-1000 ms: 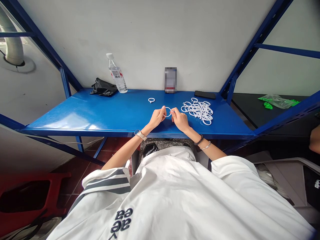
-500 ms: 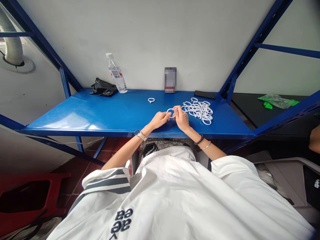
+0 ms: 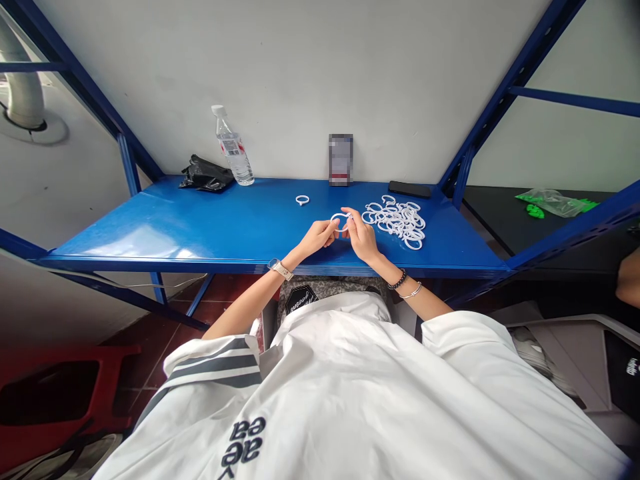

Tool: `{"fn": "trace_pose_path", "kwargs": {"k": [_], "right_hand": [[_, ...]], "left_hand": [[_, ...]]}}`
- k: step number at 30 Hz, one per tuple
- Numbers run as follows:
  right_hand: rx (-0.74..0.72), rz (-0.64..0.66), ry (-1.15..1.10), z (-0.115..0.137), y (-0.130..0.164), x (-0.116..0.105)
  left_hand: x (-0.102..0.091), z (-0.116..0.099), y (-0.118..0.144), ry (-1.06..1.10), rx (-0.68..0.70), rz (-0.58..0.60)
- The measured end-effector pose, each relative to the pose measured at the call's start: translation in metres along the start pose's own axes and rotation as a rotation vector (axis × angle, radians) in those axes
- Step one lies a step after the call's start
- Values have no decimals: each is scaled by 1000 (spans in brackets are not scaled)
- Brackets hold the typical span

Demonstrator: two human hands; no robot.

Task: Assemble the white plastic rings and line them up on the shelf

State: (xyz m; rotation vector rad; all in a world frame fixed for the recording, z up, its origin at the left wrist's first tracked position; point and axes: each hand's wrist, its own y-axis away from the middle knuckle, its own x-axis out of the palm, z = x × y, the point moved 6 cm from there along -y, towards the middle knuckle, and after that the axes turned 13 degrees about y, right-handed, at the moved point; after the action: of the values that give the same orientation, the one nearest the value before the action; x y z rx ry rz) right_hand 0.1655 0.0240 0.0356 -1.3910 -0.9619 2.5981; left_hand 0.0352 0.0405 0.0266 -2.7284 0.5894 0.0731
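Left hand: left hand (image 3: 317, 238) is raised just over the table (image 3: 210, 227), fingers pinched shut on the left edge of a white ring (image 3: 339, 222).
Right hand: right hand (image 3: 363, 239) is curled, fingertips closed on the right edge of the same ring; a bead bracelet and a thin bangle sit on that wrist.
Ring: held between both hands, just above the blue table near its front edge, about mid-width; whether it is tilted or flat cannot be told.
Ring pile: a loose heap of white rings (image 3: 397, 221) lies on the table just to the right of the hands, apart from them.
Lone ring: one small ring (image 3: 302, 199) lies alone, farther back and to the left of the hands.
Back row: a water bottle (image 3: 231, 147) stands upright by the wall; a black bag (image 3: 206, 176) is crumpled just to its left; a small box (image 3: 341, 159) stands at the wall, centre; a dark phone (image 3: 410, 189) lies flat behind the pile.
Side: green bits in a clear bag (image 3: 554, 202) lie on a dark surface far right.
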Motion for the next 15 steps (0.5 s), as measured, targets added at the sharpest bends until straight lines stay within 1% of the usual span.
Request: {"fn": "trace_pose_path", "kwargs": {"k": [3, 6, 10, 15], "right_hand": [[-28, 6, 16, 0, -1, 2], [-46, -1, 32, 0, -1, 3], [-51, 1, 85, 1, -1, 5], [-51, 59, 184, 3, -1, 8]], "left_hand": [[-6, -2, -1, 74, 11, -86], [-9, -4, -1, 95, 30, -135], [-11, -6, 0, 86, 47, -170], [-12, -7, 1, 75, 69, -180]]}}
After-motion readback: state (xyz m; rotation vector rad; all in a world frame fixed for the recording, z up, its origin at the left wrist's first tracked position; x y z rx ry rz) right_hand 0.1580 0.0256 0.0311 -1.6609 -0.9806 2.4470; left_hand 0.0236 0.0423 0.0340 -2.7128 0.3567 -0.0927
